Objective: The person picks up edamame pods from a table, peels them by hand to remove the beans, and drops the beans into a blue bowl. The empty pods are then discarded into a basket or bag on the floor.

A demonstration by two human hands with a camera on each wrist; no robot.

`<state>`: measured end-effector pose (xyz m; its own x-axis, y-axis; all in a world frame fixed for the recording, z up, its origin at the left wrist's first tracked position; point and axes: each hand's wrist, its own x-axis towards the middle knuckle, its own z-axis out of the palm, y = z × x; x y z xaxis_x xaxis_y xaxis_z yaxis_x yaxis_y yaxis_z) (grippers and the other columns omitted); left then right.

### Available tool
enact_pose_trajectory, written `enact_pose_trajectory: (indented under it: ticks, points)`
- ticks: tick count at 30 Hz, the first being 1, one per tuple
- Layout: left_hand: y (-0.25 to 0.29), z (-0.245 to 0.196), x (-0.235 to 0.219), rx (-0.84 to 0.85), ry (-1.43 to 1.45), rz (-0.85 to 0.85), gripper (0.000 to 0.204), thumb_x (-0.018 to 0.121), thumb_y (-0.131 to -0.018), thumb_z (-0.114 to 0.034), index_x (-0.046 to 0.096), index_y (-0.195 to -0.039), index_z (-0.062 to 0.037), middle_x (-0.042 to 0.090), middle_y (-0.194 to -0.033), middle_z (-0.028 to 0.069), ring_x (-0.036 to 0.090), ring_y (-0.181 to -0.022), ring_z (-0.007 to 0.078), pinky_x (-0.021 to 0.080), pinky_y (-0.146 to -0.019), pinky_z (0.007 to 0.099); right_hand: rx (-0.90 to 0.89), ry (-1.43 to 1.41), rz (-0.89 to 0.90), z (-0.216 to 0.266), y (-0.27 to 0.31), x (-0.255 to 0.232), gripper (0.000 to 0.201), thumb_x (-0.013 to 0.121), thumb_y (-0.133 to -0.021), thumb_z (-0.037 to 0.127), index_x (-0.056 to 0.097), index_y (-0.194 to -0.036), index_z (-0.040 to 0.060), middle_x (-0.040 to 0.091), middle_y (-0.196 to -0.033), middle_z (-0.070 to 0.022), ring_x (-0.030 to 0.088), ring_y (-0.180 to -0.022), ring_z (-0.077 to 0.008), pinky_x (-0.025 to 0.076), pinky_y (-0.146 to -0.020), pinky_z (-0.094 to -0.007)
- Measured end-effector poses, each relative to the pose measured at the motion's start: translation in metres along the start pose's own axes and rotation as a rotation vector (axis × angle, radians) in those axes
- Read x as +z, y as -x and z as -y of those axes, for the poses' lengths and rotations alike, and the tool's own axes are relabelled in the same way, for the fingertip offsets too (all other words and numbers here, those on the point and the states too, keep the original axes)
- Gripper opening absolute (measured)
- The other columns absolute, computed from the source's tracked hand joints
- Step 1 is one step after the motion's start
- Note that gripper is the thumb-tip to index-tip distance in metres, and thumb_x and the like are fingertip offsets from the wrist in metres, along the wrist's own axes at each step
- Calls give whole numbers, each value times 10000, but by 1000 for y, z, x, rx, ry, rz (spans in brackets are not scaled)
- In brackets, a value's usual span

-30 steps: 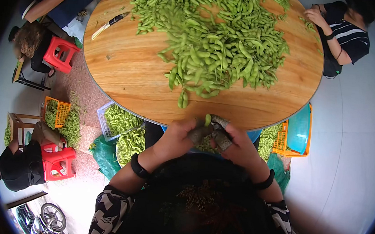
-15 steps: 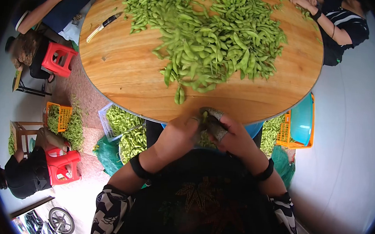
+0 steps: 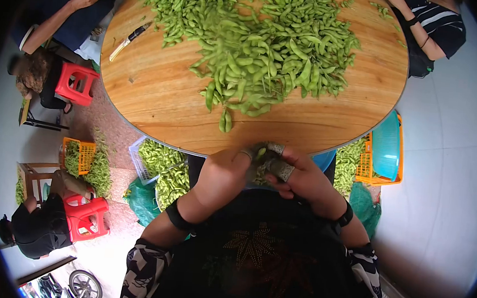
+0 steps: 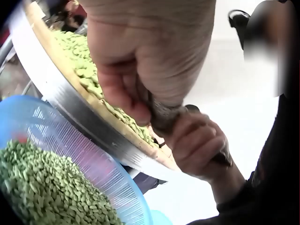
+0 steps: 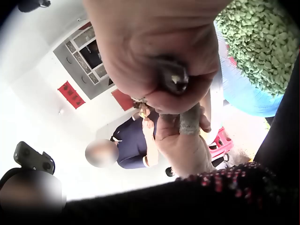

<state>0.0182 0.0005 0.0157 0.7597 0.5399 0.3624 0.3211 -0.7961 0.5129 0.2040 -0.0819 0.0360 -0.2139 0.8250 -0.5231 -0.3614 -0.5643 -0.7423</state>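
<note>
Just off the table's near edge, my left hand (image 3: 220, 173) and right hand (image 3: 306, 182) meet, fingertips close together. Between them shows a green soybean pod (image 3: 261, 152), pinched by the left thumb and finger. Grey wrapping (image 5: 190, 121) covers some fingertips on both hands. My right hand curls round a dark handle (image 5: 176, 79), whose rounded end sticks out of the palm; its other end is hidden by the fingers. Below the hands, a blue mesh basket (image 4: 89, 152) holds shelled green beans (image 4: 56, 185). A large heap of pods (image 3: 269, 45) covers the table's far part.
The round wooden table (image 3: 164, 98) carries a black-handled knife (image 3: 129, 40) at left. Crates of pods (image 3: 162, 157) and a teal basket (image 3: 385, 146) flank me. Other people sit around the table and at left, near red stools (image 3: 77, 83).
The pod stood up above my fingertips; now it sits lower between them, and my hands have drawn closer together. At upper left, another person's hands now hold up a pod.
</note>
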Motion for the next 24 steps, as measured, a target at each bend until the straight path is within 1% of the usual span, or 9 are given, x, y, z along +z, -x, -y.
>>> enact_pose_trajectory:
  ticks: [2,4,7,10,11,13,21,23,24]
  points:
    - [0,-7,-2,-41,-83,34,133,674,-720,-17,559,-786,-8,559,-725,203,575,-627,407,480,-548,448,-34,90,5,-4,-3,-1,313,558,-922,154,547,-1229,93,589,-820,-21,497,-582,-84,410,-506,-227]
    - [1,-9,1,-61,-33,22,129,666,-730,-16,557,-797,-6,562,-737,197,576,-627,405,477,-548,448,-623,638,-160,-11,-8,1,346,563,-895,91,534,-1239,65,626,-874,-69,590,-719,-163,488,-634,-289]
    - [4,-11,3,-90,38,13,130,663,-746,-21,557,-820,-6,564,-745,190,577,-634,404,472,-547,450,-949,921,-273,-28,-17,-6,386,578,-868,52,518,-1249,33,641,-903,-97,614,-814,-226,504,-754,-333]
    - [3,-15,-2,-62,74,53,120,653,-754,-18,559,-827,3,577,-759,188,590,-657,394,488,-562,442,-977,789,-241,-43,-24,-9,364,561,-895,76,520,-1256,56,625,-864,-74,590,-683,-170,492,-614,-289]
    - [3,-15,-4,-35,89,93,106,639,-757,-8,559,-823,13,592,-777,188,602,-673,383,505,-577,432,-977,786,-244,-41,-19,-16,364,561,-895,76,520,-1256,56,625,-864,-74,590,-683,-170,492,-614,-289]
    - [4,-10,-5,-20,167,123,114,644,-761,-12,568,-843,10,586,-759,189,599,-669,386,502,-581,431,93,-587,398,-25,-2,-31,349,533,-932,114,515,-1281,110,578,-792,-25,489,-530,-80,398,-464,-221]
    - [5,-8,0,-129,409,70,141,646,-869,-130,594,-917,-9,593,-712,118,569,-582,256,448,-532,329,-126,-84,99,-11,10,-9,309,512,-962,169,521,-1270,144,505,-721,30,345,-460,-18,283,-402,-179]
    - [-2,-11,-17,-778,1338,354,93,544,-941,-103,573,-927,-16,577,-687,49,524,-541,151,409,-480,279,-71,-153,109,-7,13,-10,296,512,-961,166,526,-1255,140,512,-720,26,361,-462,-20,292,-402,-181]
    - [0,-9,-17,-779,1339,352,93,544,-941,-103,573,-927,-16,577,-687,49,524,-541,151,409,-480,279,-74,-180,148,-9,12,-13,298,517,-957,170,525,-1253,136,516,-725,28,373,-468,-15,296,-402,-179]
